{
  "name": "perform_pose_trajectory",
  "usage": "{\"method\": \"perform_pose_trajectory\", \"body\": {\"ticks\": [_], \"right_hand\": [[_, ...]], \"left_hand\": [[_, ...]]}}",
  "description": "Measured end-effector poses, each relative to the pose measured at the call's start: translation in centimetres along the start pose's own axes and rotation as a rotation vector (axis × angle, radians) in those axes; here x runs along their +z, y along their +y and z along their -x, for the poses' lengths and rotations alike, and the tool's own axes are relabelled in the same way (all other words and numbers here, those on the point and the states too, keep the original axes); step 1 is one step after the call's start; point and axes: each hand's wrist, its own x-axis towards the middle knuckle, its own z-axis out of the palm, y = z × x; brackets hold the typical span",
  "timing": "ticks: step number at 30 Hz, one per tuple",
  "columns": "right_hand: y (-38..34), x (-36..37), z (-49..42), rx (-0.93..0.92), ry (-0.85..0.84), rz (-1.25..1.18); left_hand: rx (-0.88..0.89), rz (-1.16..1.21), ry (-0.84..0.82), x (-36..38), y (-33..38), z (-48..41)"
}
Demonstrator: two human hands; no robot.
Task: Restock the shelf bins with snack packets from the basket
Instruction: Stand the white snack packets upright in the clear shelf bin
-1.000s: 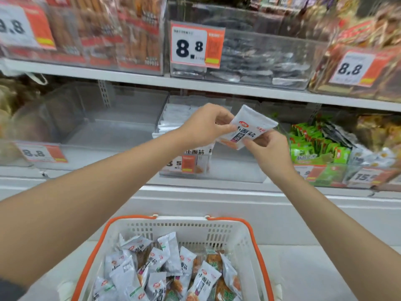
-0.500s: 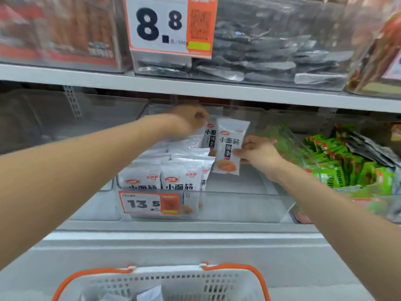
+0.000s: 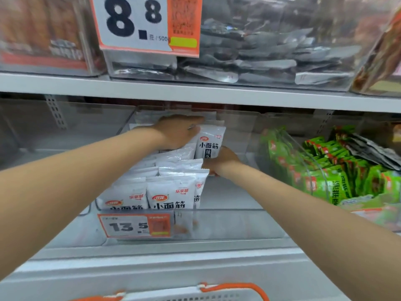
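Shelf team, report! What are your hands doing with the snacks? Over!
Left hand flat on the row of packets. Right hand holds white packet upright inside the clear bin. Nothing seen in the way. Over.

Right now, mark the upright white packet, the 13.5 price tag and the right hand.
upright white packet (image 3: pixel 210 142), head view, middle of its printed front.
13.5 price tag (image 3: pixel 128 227), head view, its white digit area.
right hand (image 3: pixel 223 161), head view, back of the hand.

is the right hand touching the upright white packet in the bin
Touching. Head view: the right hand grips the upright white packet at its lower edge, with no gap.
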Motion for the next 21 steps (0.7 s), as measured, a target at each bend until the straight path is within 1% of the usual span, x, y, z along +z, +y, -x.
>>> {"method": "perform_pose_trajectory", "body": {"ticks": [4,8,13,16,19,21], "right_hand": [[-1.0,0.1,0.2,0.037,-0.012,-0.027],[-0.9,0.2,0.5,0.065,-0.013,-0.081],[-1.5,-0.6,1.6,0.118,0.008,-0.211],[-1.6,-0.9,2.1,0.065,0.039,-0.2],[-1.4,-0.9,2.4,0.036,-0.005,-0.123],[-1.4,-0.9,2.5,0.053,-0.011,-0.125]], "left_hand": [[-0.012,-0.014,-0.021,-0.2,0.2,0.0],[-0.001,0.033,0.032,0.0,0.0,0.0],[-0.004,0.084,0.056,0.3,-0.4,0.0],[0.007,0.045,0.031,0.3,-0.5,-0.2],[0.003,-0.01,-0.007,0.3,-0.5,-0.4],[0.003,0.002,-0.012,0.3,-0.5,-0.4]]}}
